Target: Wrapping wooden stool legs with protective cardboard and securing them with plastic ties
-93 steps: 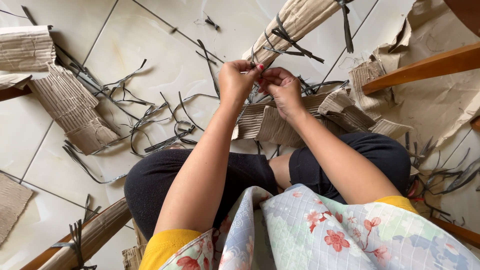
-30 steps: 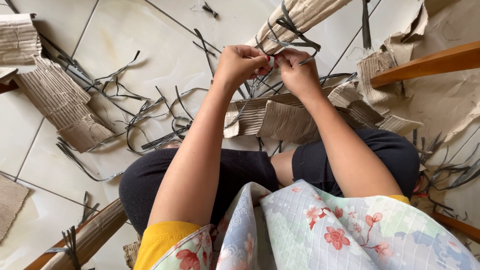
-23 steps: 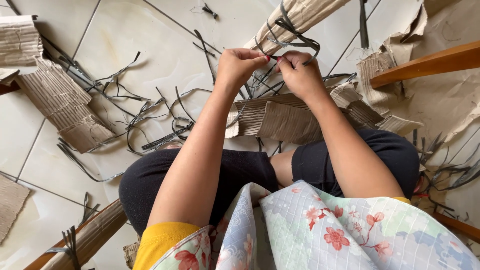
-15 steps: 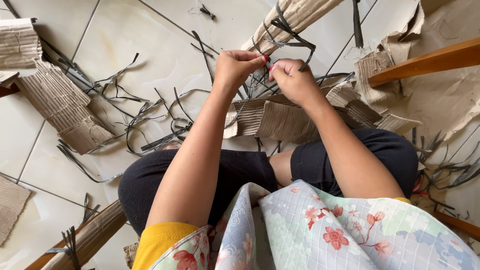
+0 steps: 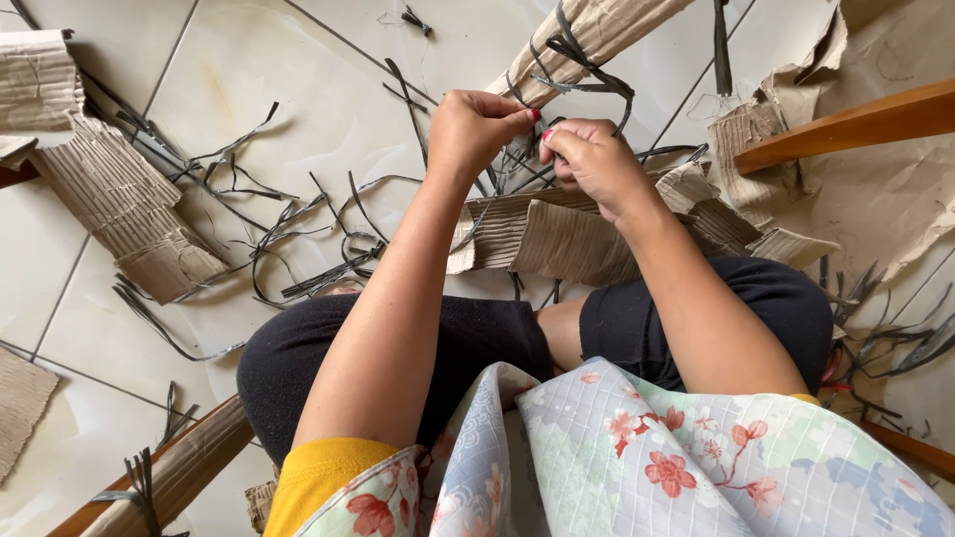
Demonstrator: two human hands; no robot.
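I sit cross-legged on a tiled floor. My left hand (image 5: 476, 127) and my right hand (image 5: 587, 159) are close together in front of me, fingers pinched on a thin dark strap (image 5: 597, 82) that loops around a cardboard-wrapped wooden piece (image 5: 587, 40). The fingertips nearly touch. Below the hands lies a torn sheet of corrugated cardboard (image 5: 557, 239), resting against my knees.
Several cut dark straps (image 5: 298, 239) litter the tiles at left. Corrugated cardboard scraps (image 5: 119, 209) lie at far left. A bare wooden rail (image 5: 856, 124) crosses brown paper at right. Another strapped wrapped piece (image 5: 169, 477) lies at bottom left.
Both hands have stayed at the strap, shifting slightly and drawing closer together; the view has tilted a little.
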